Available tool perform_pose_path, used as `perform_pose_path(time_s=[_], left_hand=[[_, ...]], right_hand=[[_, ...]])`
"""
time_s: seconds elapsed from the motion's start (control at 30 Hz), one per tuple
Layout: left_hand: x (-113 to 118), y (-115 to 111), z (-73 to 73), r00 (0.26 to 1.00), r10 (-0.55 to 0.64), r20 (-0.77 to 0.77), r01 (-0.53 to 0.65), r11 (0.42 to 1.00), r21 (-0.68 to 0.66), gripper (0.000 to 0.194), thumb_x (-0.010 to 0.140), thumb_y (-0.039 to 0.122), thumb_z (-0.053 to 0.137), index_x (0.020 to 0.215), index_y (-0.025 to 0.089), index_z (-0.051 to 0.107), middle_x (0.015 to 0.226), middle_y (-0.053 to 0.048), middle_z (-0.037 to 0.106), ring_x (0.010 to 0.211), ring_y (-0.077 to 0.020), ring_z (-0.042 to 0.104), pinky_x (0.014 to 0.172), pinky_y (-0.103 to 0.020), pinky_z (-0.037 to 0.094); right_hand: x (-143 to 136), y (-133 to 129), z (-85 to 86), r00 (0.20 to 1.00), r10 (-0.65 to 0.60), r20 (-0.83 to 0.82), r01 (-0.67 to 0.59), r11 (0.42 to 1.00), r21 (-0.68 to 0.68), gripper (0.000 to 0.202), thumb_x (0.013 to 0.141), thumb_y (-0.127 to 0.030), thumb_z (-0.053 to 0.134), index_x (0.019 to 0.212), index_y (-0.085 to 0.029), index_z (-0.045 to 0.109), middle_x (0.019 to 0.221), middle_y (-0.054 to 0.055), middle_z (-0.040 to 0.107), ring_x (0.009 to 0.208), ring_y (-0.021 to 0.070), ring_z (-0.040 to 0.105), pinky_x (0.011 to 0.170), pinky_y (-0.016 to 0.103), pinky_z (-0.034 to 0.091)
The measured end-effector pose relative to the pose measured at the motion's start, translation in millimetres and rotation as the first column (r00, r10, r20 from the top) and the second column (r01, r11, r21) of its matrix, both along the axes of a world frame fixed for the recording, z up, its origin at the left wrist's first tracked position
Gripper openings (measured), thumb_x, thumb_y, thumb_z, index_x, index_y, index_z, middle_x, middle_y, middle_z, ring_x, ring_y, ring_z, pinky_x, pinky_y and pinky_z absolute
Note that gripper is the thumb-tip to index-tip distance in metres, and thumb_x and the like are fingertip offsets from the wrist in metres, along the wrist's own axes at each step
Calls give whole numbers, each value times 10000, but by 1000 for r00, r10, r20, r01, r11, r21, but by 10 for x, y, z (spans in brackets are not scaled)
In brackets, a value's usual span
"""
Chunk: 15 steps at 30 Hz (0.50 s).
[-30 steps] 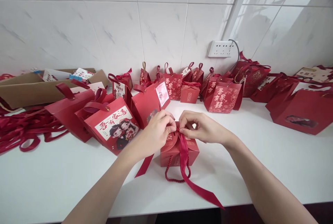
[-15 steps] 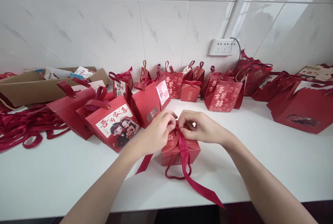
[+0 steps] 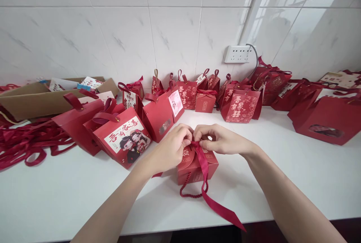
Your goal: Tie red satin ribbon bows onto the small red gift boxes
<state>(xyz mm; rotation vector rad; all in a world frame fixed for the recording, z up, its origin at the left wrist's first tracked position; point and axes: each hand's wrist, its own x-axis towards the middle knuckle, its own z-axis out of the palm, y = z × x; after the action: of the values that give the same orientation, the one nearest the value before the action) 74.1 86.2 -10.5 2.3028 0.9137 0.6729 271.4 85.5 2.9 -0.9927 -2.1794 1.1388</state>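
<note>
A small red gift box [image 3: 196, 169] stands on the white table, with a twisted cord handle [image 3: 186, 193] hanging at its front. Over its top runs a dark red ribbon [image 3: 203, 164], one long tail trailing towards the table's front edge. My left hand [image 3: 175, 148] pinches the ribbon at the upper left of the box. Opposite it, my right hand [image 3: 218, 139] is closed on the ribbon too, thumb and forefinger together. Both hands nearly touch above the box lid, and the fingertips partly hide the ribbon between them.
Red gift boxes, among them one with a cartoon couple [image 3: 124, 137], line the back and both sides. Loose ribbons [image 3: 36, 141] lie at the left before a cardboard box [image 3: 56, 102]. A power strip [image 3: 238, 54] is on the tiled wall.
The ribbon between my hands is drawn flatter at the box top. Its left tail has moved up towards my left wrist, so less of it shows. The view has shifted slightly.
</note>
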Motion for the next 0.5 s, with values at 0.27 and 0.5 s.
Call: perform_pose_path(time_s=[0.27, 0.5], left_hand=[[16, -35, 2, 999, -37, -34, 37, 999, -4, 146, 864, 107, 297, 791, 218, 356, 1025, -32, 495, 837, -144, 471, 761, -305, 413], [-17, 30, -28, 999, -6, 49, 3, 999, 53, 164, 851, 85, 297, 768, 217, 348, 1004, -54, 496, 944, -170, 475, 845, -333, 402]], right_hand=[[124, 85, -45, 963, 116, -245, -175, 956, -236, 15, 717, -153, 544, 712, -148, 531, 768, -9, 448, 486, 56, 474, 304, 158, 419], [296, 181, -123, 495, 172, -852, -459, 884, -89, 438, 722, -290, 658, 501, -179, 296, 646, -24, 369, 449, 47, 360, 209, 87, 195]])
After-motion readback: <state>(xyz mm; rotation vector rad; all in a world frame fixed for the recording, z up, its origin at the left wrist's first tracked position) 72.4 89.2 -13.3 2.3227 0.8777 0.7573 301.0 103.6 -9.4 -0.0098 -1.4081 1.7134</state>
